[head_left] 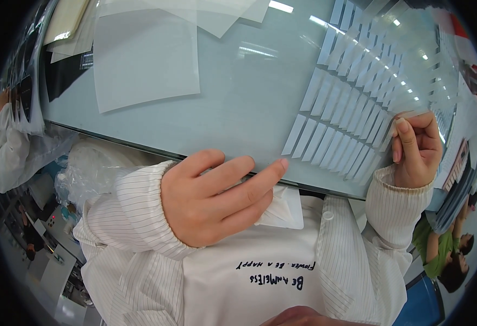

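Note:
My left hand (216,198) hovers at the near edge of the glass-topped table (222,108), palm down. Its fingers are stretched out and its thumb is hidden. Just below those fingers shows a white flat piece (288,211); whether the hand touches it, I cannot tell. At the right, my right hand (419,149) pinches the edge of a clear, shiny film (407,100) between thumb and forefinger. Rows of narrow pale strips (331,117) lie beside this hand on the tabletop. Glare on the film hides where it ends.
Translucent sheets (148,60) lie at the far left, with a yellowish stack (67,22) beside them. Crumpled clear plastic (86,168) sits below the table's left edge. Other people, one in a green top (437,247), are at the right. Another person's white sleeve (13,146) shows at the left.

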### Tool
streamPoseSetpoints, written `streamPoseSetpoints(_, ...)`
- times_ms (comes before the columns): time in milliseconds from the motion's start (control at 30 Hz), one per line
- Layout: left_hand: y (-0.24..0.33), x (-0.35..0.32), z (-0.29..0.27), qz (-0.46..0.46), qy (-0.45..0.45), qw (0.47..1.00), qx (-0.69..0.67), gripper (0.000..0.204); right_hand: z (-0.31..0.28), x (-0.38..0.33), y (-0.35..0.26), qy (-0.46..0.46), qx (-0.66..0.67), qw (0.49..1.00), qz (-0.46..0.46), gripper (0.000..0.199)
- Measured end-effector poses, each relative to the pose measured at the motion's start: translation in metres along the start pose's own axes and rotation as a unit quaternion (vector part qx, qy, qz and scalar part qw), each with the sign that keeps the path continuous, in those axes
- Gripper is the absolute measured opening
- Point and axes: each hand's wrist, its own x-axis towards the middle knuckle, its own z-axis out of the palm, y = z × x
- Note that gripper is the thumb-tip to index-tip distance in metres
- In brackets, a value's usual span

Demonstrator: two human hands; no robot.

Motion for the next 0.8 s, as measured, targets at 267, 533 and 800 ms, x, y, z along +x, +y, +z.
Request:
streamPoseSetpoints(267, 0.0, 0.005, -0.004, -0.031, -0.021, 0.999, -0.024, 0.023, 0.001, 0.0, 0.0, 0.001, 0.004, 1.0, 0.0, 0.012)
streamPoseSetpoints(533, 0.002, 0.011, -0.008, -0.051, -0.043, 0.996, -0.061, 0.025, -0.001, 0.0, -0.001, 0.002, -0.014, 1.0, 0.002, 0.011)
streamPoseSetpoints(800, 0.002, 0.016, -0.012, -0.06, -0.056, 0.992, -0.094, 0.024, -0.003, -0.001, 0.0, 0.007, -0.022, 1.0, 0.013, 0.01)
